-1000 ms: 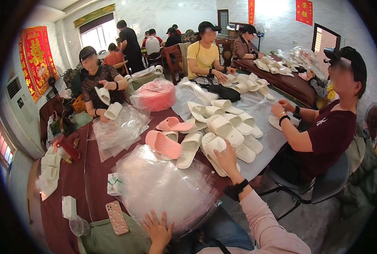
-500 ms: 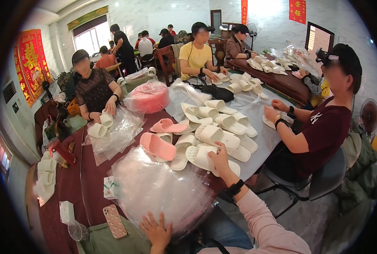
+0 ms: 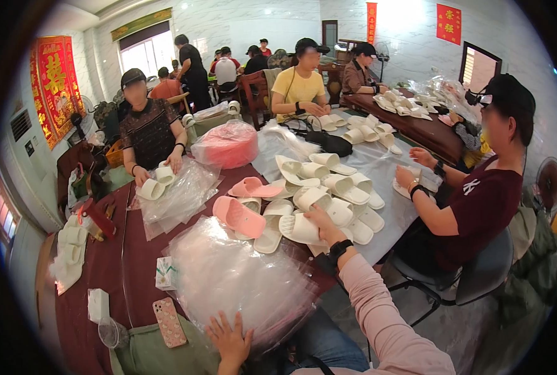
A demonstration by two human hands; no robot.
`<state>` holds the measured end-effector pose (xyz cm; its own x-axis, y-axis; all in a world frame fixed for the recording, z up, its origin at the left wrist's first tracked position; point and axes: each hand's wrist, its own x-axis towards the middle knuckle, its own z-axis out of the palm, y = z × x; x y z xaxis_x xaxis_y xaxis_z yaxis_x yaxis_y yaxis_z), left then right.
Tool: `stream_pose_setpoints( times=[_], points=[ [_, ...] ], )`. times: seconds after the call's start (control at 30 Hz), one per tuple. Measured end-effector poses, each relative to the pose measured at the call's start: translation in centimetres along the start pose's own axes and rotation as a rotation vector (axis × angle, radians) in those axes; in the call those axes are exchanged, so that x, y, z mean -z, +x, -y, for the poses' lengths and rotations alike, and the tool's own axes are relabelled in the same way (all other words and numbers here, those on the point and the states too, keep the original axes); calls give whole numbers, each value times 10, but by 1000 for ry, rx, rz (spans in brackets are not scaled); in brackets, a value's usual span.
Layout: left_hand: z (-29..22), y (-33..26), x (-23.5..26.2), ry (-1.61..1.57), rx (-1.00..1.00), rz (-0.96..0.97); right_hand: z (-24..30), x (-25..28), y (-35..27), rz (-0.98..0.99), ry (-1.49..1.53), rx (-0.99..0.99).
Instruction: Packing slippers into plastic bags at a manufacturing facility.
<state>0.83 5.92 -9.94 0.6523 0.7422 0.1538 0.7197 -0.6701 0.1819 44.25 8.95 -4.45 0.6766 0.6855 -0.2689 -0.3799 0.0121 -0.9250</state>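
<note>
My left hand [image 3: 229, 337] lies with its fingers spread on the near edge of a thick stack of clear plastic bags [image 3: 228, 269]. Farther out, my right hand [image 3: 322, 224] grips a white slipper [image 3: 297, 229] at the near side of a slipper pile. Its fingertips are partly hidden against the slipper. Several more white slippers [image 3: 345, 187] are heaped just beyond it. Two pink slippers [image 3: 239, 215] rest left of my right hand, above the bag stack.
A phone [image 3: 169, 322], a small white box [image 3: 164, 273] and a clear cup [image 3: 113, 334] stand left of the bags. A wrapped pink bundle [image 3: 226, 144] sits farther back. Co-workers handle slippers around the tables; one sits close on the right [image 3: 478, 194].
The whole view has shifted slightly. My right hand has moved a little farther into the pile, still at the white slipper. My left hand has stayed on the bags.
</note>
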Motion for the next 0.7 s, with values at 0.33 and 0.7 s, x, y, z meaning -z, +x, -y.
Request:
stream_pose_setpoints(
  times=[0.33, 0.7],
  points=[
    [-12, 8, 4, 19, -32, 30, -18, 28, 36, -172, -55, 135],
    [-9, 9, -7, 52, -17, 7, -22, 37, 63, -198, -545, 256]
  ],
)
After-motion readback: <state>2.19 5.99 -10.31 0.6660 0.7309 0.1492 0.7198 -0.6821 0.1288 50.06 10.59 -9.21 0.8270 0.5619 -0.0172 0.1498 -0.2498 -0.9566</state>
